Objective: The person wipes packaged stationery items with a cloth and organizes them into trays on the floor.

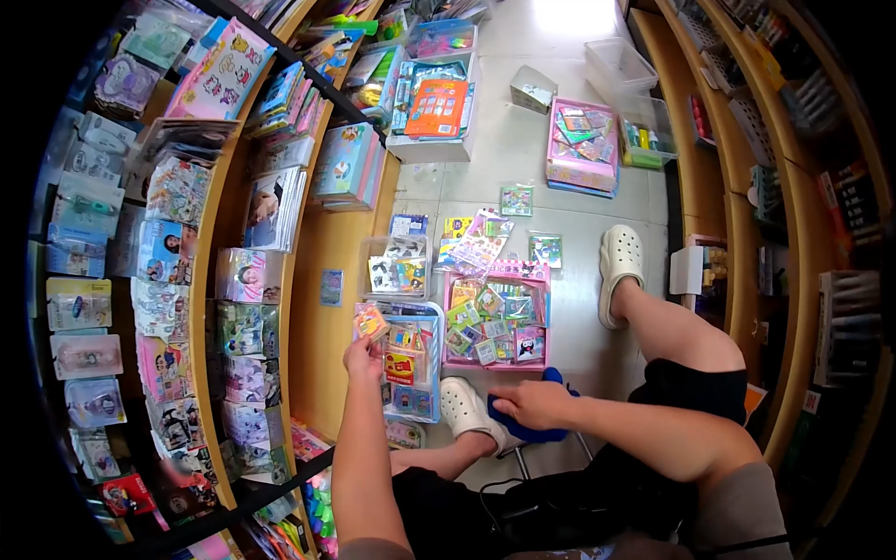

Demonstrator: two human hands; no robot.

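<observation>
My left hand [362, 358] pinches a small orange packet [371, 320] over the left side of a white-and-blue tray [437, 341]. In that tray lie a red-and-yellow packet [400, 367] and other small packs. My right hand [536, 405] is closed above a blue stool seat [539, 433]; anything inside its curled fingers is hidden. Ahead of it stands a pink box [547, 322], filled with several small colourful packets [492, 324]. Just beyond the tray, a transparent plastic bin [422, 287] holds black-and-white patterned packs.
Shelves with stationery [245, 274] line the left, and wooden shelving [726, 224] the right. Loose packs [482, 241] lie on the tiled floor. Farther off are a white box of books [429, 149] and a pink box of cards [583, 171]. My clog-shod feet flank the pink box.
</observation>
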